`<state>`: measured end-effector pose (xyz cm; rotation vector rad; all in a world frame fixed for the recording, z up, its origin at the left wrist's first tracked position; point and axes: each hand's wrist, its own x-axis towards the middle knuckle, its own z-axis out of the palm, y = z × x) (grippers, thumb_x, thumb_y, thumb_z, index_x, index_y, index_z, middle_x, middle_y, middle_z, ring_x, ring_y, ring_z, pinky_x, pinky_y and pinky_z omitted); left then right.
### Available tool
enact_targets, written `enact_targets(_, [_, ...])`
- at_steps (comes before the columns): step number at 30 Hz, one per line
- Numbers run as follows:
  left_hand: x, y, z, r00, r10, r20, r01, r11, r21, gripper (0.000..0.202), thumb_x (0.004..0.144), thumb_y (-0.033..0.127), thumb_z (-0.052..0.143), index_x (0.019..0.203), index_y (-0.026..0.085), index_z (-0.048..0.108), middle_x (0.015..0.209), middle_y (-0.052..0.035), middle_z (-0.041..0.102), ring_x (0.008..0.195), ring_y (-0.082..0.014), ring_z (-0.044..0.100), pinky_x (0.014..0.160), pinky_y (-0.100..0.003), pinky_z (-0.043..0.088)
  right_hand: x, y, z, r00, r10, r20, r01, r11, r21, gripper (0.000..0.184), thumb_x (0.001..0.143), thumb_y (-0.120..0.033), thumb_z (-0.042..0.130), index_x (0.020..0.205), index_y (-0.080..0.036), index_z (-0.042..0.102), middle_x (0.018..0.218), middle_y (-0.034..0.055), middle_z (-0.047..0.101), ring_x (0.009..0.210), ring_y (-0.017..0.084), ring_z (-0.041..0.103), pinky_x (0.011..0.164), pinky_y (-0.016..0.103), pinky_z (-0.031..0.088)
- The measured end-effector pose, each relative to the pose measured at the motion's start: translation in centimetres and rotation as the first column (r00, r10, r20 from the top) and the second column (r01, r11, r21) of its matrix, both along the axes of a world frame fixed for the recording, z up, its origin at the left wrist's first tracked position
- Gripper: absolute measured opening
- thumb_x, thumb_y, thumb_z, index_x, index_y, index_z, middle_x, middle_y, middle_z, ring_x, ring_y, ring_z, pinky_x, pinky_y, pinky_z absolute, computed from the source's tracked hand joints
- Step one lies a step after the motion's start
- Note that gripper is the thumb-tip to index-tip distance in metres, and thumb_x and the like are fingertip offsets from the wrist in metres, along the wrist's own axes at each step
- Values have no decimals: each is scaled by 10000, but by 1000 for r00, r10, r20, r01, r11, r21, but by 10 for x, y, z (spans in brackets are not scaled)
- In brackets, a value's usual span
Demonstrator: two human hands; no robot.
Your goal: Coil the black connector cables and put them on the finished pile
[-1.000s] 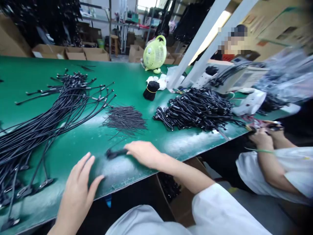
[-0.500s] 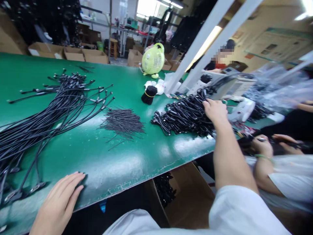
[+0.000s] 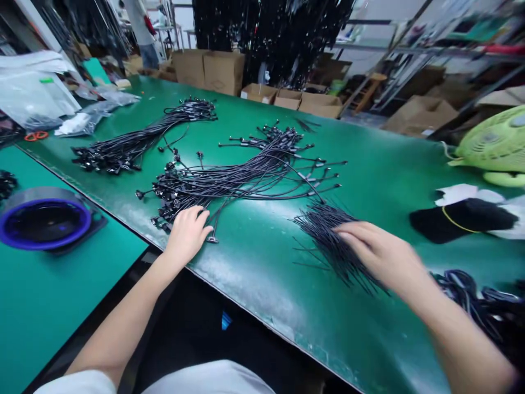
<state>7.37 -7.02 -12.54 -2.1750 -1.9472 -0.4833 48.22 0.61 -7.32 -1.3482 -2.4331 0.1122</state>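
The left hand was laid palm down on the connector ends of a fanned bundle of black cables, near the front edge of the green worktop. Its fingers were bent, and whether a cable was gripped could not be told. The right hand was held open, its fingers stretched onto a pile of thin black ties just right of the cables. A second cable bundle was seen farther left.
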Motion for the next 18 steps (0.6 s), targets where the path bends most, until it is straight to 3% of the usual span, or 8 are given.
enact_targets(2, [6, -4, -6, 999, -47, -18, 47, 999, 3, 338, 930, 315, 538, 1193, 124, 627, 1260, -167, 635, 1188, -324, 564, 1055, -510, 399, -56, 35, -7, 997, 72, -5, -72, 996, -50, 272, 958, -333, 417, 1036, -246, 662, 1110, 65, 690, 1031, 249, 656, 926, 408, 521])
enact_targets(5, [13, -10, -11, 997, -82, 1, 82, 996, 28, 316, 932, 311, 540, 1182, 146, 642, 1177, -130, 690, 1225, -327, 546, 1076, -527, 372, -140, 96, -15, 997, 63, 49, -64, 997, 34, 339, 946, -247, 436, 1233, -147, 585, 1241, 132, 636, 1115, 223, 614, 951, 342, 486])
enact_targets(8, [16, -10, -12, 996, -74, 50, 71, 996, 50, 294, 938, 291, 526, 1162, 152, 655, 1146, -127, 702, 1233, -336, 543, 1062, -539, 383, -194, 136, -19, 988, 59, 145, -74, 992, 98, 369, 962, -248, 427, 1280, -94, 534, 1238, 180, 615, 1028, 205, 617, 880, 312, 469])
enact_targets(11, [13, -8, -15, 987, -82, 137, 72, 994, 77, 278, 945, 283, 511, 1143, 155, 659, 1118, -120, 710, 1235, -334, 544, 1065, -543, 384, -214, 154, -15, 977, 85, 197, -106, 989, 102, 318, 984, -295, 399, 1116, -115, 625, 1058, 138, 659, 870, 173, 600, 796, 283, 444])
enact_targets(13, [10, -9, -18, 971, -94, 220, 69, 990, 119, 280, 954, 280, 495, 1167, 172, 641, 1128, -111, 708, 1209, -306, 569, 1069, -529, 392, -217, 158, -3, 976, 48, 211, -75, 990, 123, 341, 996, -271, 356, 1056, -113, 652, 1029, 140, 646, 853, 173, 580, 760, 278, 430])
enact_targets(16, [1, -13, -17, 928, -126, 351, 34, 966, 257, 370, 966, 272, 471, 1319, 178, 527, 1247, -135, 652, 1215, -259, 572, 1065, -461, 425, -216, 151, 36, 991, -8, 133, -27, 965, 259, 365, 1002, -246, 339, 1116, -111, 659, 1080, 152, 616, 926, 189, 569, 782, 285, 430])
enact_targets(18, [-7, -13, -7, 908, -137, 395, -25, 925, 379, 476, 966, 283, 472, 1422, 167, 403, 1341, -167, 583, 1285, -256, 518, 1080, -434, 418, -215, 132, 73, 998, 39, 42, -53, 909, 414, 378, 1008, -266, 345, 1139, -124, 670, 1057, 133, 613, 968, 183, 561, 825, 288, 431])
